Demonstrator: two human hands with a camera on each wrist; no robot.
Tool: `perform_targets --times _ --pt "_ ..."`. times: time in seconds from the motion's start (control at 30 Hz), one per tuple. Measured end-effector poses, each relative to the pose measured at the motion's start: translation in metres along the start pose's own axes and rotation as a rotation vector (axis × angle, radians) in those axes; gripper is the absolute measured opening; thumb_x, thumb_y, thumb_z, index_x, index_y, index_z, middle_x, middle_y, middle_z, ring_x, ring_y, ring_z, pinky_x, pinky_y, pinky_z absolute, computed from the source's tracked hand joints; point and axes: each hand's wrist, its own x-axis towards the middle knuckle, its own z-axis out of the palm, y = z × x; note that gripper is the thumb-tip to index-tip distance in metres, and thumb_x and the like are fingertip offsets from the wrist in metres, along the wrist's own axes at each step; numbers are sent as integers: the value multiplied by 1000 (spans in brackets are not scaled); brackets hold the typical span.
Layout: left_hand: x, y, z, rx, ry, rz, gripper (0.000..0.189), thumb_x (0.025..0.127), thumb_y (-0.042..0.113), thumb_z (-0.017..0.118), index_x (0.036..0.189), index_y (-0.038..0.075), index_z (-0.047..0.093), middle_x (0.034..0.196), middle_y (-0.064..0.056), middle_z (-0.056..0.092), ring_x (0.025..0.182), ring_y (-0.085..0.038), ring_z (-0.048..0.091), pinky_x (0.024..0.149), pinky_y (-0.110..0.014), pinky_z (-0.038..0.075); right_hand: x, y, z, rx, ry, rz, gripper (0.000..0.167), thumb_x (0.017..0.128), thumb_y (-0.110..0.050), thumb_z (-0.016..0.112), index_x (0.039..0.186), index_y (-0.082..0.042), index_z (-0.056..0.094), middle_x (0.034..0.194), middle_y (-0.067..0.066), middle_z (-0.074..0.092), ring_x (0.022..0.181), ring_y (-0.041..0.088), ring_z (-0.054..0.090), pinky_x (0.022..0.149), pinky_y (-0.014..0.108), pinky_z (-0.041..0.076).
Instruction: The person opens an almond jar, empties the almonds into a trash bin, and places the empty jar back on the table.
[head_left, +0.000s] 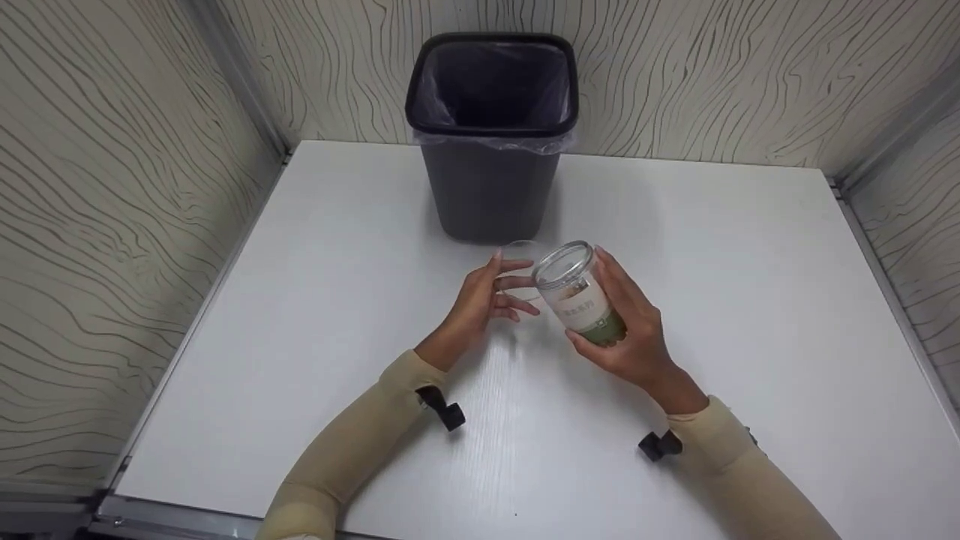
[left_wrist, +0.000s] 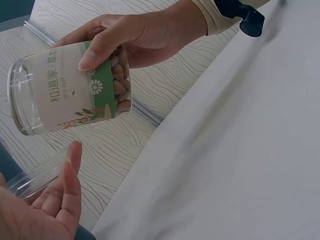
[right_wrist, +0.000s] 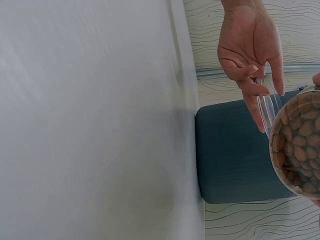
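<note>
In the head view my right hand [head_left: 637,337] grips a clear plastic jar [head_left: 579,306] tilted to the left, its rim toward my other hand. The jar has a white and green label. Almonds [right_wrist: 302,142] show through its base in the right wrist view, gathered at the bottom end. My left hand [head_left: 472,300] holds a thin clear round lid [right_wrist: 268,105] by its edge between thumb and fingers. The lid is beside the jar's mouth, and several left fingers are spread near the rim. Part of the lid is hidden behind those fingers.
A dark grey trash bin [head_left: 491,187] lined with a clear bag [head_left: 551,142] stands at the back of the white table [head_left: 337,262], just beyond my hands. Wood-grain patterned panels [head_left: 330,67] enclose the table at the back and sides.
</note>
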Motion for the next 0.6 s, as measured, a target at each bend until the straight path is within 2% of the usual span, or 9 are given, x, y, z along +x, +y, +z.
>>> perform_targets --times 0.23,0.43,0.6 --pt "2 -2 -4 5 -15 10 56 111 48 34 138 6 61 117 -17 73 69 -22 75 54 -24 55 11 -16 -3 3 8 -4 91 61 -2 87 141 14 46 143 37 46 135 33 51 114 35 39" --pt "2 -2 -6 24 -23 6 53 111 43 37 141 4 57 116 -15 74 67 -19 74 55 -23 54 7 -11 -3 5 9 -5 90 63 -5 88 141 14 46 144 37 45 134 34 51 113 34 40" --pt "1 -2 -7 43 -5 0 46 111 38 38 137 8 61 115 -13 75 65 -17 73 54 -23 53 7 -10 -3 15 9 -14 89 65 -7 87 141 14 46 144 37 45 135 34 51 112 33 40"
